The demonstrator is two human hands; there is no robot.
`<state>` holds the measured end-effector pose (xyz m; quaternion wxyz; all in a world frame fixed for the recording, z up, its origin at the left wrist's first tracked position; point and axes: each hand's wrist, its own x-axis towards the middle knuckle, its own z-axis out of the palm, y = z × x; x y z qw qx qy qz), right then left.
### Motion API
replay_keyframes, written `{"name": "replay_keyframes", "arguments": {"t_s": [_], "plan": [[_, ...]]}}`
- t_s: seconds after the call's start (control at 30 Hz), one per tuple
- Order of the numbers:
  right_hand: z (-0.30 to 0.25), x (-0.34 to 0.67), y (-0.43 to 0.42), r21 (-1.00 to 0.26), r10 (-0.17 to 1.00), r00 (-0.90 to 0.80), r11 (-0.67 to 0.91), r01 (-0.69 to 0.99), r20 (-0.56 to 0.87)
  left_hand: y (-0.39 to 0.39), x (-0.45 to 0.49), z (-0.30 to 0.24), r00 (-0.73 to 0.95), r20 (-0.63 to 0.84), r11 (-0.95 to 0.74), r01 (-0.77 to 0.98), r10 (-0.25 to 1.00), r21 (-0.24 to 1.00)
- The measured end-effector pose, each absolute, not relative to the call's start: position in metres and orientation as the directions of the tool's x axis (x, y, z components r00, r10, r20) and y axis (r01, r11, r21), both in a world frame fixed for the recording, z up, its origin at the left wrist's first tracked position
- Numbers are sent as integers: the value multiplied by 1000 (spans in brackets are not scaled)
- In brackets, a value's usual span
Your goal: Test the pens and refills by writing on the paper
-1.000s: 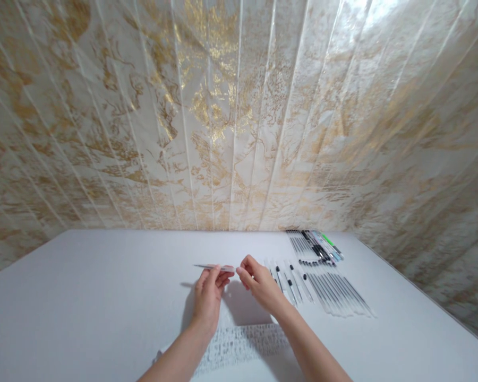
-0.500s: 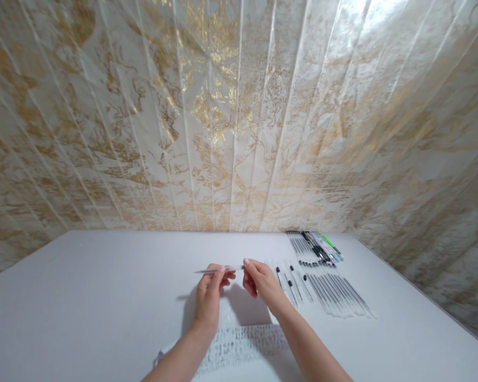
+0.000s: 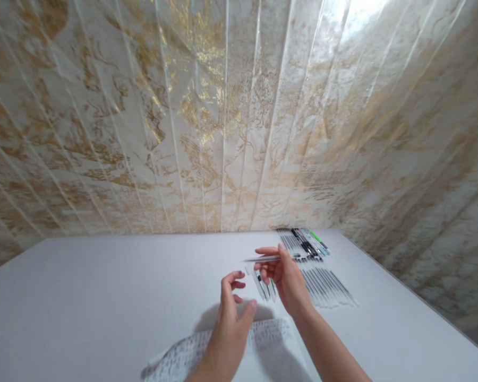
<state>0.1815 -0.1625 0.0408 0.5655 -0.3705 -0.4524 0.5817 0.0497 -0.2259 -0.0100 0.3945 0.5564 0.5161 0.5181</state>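
Observation:
My right hand [image 3: 290, 281] grips a slim pen [image 3: 262, 259] between thumb and fingers, its thin end pointing left above the table. Lower and to the left, my left hand [image 3: 230, 321] holds nothing, thumb and fingers spread apart. Several clear pens [image 3: 262, 286] with dark parts lie on the table behind and between the hands, partly covered by my right hand. Beneath my left hand and forearm is a sheet of paper [image 3: 273, 335] covered in dark handwriting, its left edge curled.
A row of clear pens [image 3: 329, 286] lies side by side right of my right hand. Farther back are more pens [image 3: 290, 242], dark ones and a green pen [image 3: 319, 242] among them. The white table [image 3: 103, 297] meets a gold-patterned curtain [image 3: 207, 132] at its back edge.
My left hand has let go of the pen, opened and dropped nearer. My right hand has carried the pen rightward toward the loose pens. The view has shifted slightly right.

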Motion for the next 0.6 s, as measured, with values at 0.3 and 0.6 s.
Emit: {"name": "replay_keyframes", "arguments": {"t_s": [0.3,0.6], "plan": [[-6,234,-244,-977,992,-109,-42,207,-66,-260,39,-87,496,348,-588,770,796,247],[-38,224,-240,-926,998,-66,12,376,-14,-256,36,-91,508,381,-594,790,772,150]]}}
